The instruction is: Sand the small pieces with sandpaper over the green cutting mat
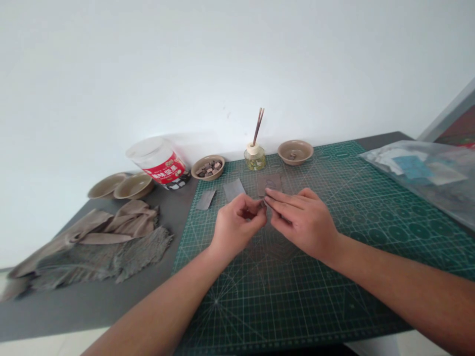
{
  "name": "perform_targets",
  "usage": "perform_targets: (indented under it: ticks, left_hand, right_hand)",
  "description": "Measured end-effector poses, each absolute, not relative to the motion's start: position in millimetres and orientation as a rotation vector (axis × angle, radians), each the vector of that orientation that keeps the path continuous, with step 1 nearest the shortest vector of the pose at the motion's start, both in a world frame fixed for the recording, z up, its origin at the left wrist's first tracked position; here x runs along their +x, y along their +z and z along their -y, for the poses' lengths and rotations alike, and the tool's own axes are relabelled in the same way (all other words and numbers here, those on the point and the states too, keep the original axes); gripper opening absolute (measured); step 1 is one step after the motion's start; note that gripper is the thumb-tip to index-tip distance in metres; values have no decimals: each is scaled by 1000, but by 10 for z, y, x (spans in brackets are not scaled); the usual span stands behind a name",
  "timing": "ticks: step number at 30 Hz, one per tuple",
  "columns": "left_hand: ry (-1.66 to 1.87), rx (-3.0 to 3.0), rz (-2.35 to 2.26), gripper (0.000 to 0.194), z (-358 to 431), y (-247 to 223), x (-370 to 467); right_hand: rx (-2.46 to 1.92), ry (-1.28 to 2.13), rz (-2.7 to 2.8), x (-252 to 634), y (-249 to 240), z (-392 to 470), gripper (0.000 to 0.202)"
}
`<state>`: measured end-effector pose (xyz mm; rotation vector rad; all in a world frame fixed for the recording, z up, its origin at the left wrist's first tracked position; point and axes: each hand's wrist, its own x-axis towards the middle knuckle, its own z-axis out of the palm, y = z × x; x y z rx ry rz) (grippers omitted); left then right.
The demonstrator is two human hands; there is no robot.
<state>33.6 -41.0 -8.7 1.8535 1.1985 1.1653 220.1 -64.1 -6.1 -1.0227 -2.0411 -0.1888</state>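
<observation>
My left hand (239, 220) is closed, thumb and forefinger pinched on something small and dark that I cannot make out. Against it my right hand (306, 220) brings its fingers together, tips meeting the left fingertips at the same spot. Just beyond the fingers lies a brownish-grey square sheet (272, 182) with a dark mark on it, partly hidden by my right hand. Two smaller grey sheets, one (233, 188) close to my left hand and another (206, 199) farther left, rest on the green cutting mat (282, 306).
Along the wall stand a bowl of small brown pieces (208, 168), a reed diffuser (255, 157) and a bowl (295, 152) with a little inside. Leftward are a red-labelled plastic jar (165, 165), two bowls (133, 186) and crumpled cloth (107, 242). A clear plastic bag (426, 170) lies right.
</observation>
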Motion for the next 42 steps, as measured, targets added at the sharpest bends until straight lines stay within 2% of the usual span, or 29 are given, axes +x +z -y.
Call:
perform_targets:
  ticks: [4, 11, 18, 24, 36, 42]
  left_hand:
    - [1190, 1824, -1202, 13, 432, -59, 346]
    - [1191, 1682, -1113, 16, 444, -26, 366]
    - [1180, 1823, -1220, 16, 373, -91, 331]
    - [1191, 1787, -1218, 18, 412, -80, 338]
    - [1216, 1637, -1106, 17, 426, -27, 386]
    - [1284, 1560, -1065, 18, 453, 9, 386]
  right_hand:
    - [-1006, -129, 2041, 2203, -70, 623, 26]
    - [-1179, 222, 1887, 2255, -47, 491, 21]
    - [-944, -163, 2066, 2194, 7, 622, 27]
    - [-922, -297, 2139, 2213, -14, 615, 31]
    - [-901, -419, 2203, 2217, -22, 607, 34]
    - [-1001, -305, 2208, 2239, -71, 541, 35]
